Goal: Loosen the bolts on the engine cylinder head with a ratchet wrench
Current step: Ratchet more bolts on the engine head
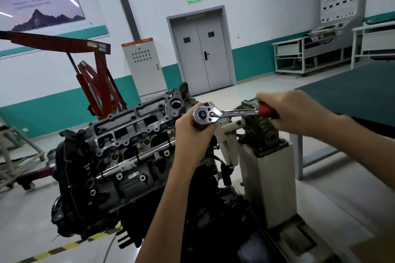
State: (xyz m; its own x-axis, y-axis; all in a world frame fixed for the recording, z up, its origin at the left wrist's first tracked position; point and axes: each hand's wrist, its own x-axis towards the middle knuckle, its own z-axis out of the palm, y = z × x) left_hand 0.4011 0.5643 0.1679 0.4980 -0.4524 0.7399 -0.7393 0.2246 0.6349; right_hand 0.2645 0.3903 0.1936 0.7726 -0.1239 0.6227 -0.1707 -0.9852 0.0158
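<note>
- Two hands hold the ratchet wrench at the centre of the frame, above the right end of the cylinder head.
- Beneath the wrench's round head, the left hand is curled round a hidden part, likely a socket or extension. Whether it sits on a bolt cannot be told.
- Further right, the right hand is wrapped round the red handle, the best place for leverage.
- Polished steel like this is stiff and probably slick on the shank, so the red grip is the surer hold.
- Head bolts are likely tight and may break free suddenly, so steadying the drive end helps.
- Heavy cast metal, the cylinder head lies centre-left on an engine mounted to a stand at right.
</note>
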